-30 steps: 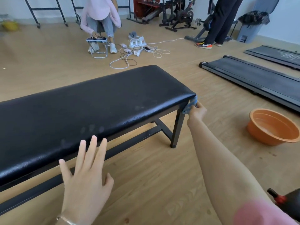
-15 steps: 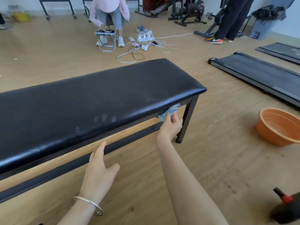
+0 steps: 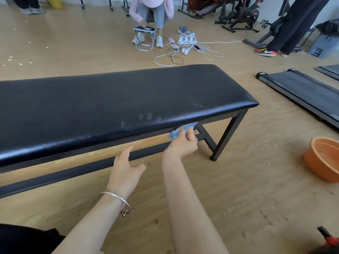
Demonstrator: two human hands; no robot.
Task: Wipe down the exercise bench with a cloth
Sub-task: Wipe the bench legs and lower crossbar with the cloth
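Fingerprints mark the black bench (image 3: 110,99) on wood floor (image 3: 247,208); right hand (image 3: 181,145) pinches cloth (image 3: 177,132), left hand (image 3: 124,167) spread.

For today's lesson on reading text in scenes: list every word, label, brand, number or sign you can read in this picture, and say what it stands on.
None can be read.
The treadmill shows no legible marking on its end cap.
The sneaker of the standing person carries a pale side mark, too blurred to read as a brand.
The bench, blue cloth and orange basin bear no writing.
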